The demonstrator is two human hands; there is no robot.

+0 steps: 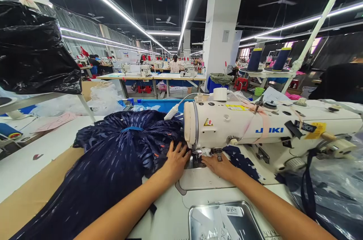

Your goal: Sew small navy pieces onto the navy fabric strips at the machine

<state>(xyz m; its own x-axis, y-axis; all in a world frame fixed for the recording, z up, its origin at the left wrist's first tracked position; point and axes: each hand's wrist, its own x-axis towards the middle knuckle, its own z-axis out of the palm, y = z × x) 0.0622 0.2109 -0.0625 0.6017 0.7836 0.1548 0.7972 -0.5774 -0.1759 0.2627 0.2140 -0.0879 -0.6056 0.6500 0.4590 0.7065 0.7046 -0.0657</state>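
A white sewing machine (pixel 244 124) stands on the table in front of me. A big heap of dark navy patterned fabric (pixel 119 156) lies to its left and runs toward the needle. My left hand (pixel 176 158) rests flat on the fabric just left of the presser foot (pixel 198 153), fingers spread. My right hand (pixel 219 166) lies flat on the machine bed under the machine arm, fingers stretched toward the needle, next to a smaller navy fabric piece (pixel 244 162).
A shiny metal tray (pixel 224 219) sits at the table's near edge. Two dark thread cones (pixel 268 59) stand behind the machine. A black plastic bag (pixel 31 50) hangs at the left. Clear plastic wrap (pixel 334 187) lies at right. Other workstations and people are far back.
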